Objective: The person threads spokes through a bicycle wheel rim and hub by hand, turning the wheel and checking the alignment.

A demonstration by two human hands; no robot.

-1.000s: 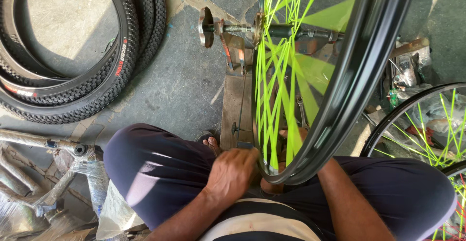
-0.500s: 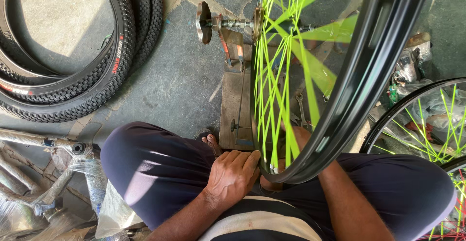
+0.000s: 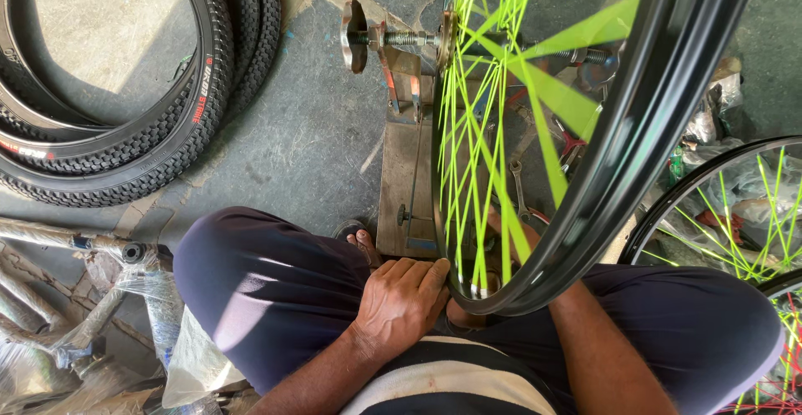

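Wheel rim, black with bright green spokes, stands upright on a metal stand, its axle running left to right, just ahead of the person's lap. Left hand lies flat with fingers together, fingertips touching the rim's lowest arc. Right hand is hidden behind the rim; its grip cannot be told.

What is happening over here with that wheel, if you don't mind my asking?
A person sits cross-legged on the stone floor with a black bicycle wheel with bright green spokes mounted upright in a metal stand. The left hand rests against the bottom of the rim; the right hand is hidden behind the rim. Tyres lie stacked to the left, wrapped frames beside them, and another green-spoked wheel to the right.
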